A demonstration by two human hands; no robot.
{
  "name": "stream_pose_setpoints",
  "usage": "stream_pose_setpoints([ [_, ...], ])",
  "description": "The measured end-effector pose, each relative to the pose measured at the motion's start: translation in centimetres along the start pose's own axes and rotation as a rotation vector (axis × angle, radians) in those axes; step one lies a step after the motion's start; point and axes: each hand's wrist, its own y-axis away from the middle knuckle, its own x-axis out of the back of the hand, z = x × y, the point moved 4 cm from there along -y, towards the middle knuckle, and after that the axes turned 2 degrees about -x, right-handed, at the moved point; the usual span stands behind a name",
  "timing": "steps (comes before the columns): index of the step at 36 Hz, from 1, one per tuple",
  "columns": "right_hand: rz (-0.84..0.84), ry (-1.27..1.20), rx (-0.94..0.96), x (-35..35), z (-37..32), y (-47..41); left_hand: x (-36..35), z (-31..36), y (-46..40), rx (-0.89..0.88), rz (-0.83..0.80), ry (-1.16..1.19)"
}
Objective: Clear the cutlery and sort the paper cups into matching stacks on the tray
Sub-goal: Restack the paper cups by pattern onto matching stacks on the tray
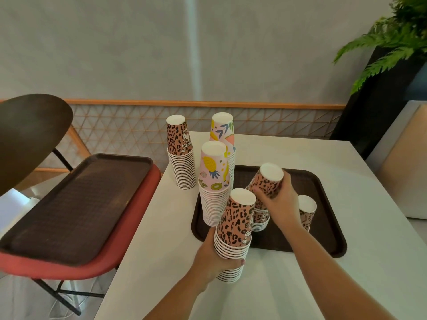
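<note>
A dark brown tray (323,227) lies on the white table (346,169). My left hand (212,259) grips a stack of leopard-print cups (235,229) near the tray's front left corner, lifted above the table. My right hand (280,202) holds a tilted leopard-print cup (268,183) over a short leopard stack (260,219) on the tray. One more leopard cup (307,211) stands behind my right wrist. A tall fruit-print stack (213,181) stands at the tray's left edge, with a leaf-print stack (223,130) behind it. Another leopard stack (181,153) stands on the table, far left.
A second brown tray (76,204) rests on a red chair (129,250) left of the table. A dark round chair back (30,135) is at the far left. A plant (397,38) in a black planter stands at the back right.
</note>
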Motion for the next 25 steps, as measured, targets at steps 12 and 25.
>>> stream_pose_setpoints([
  [12,-0.069,-0.073,0.232,0.4,-3.3,2.5,0.0,0.3,-0.1,0.006,0.001,-0.033],
  [25,-0.324,-0.029,0.068,-1.4,-2.9,4.6,-0.1,0.6,0.1,-0.032,-0.005,-0.016],
])
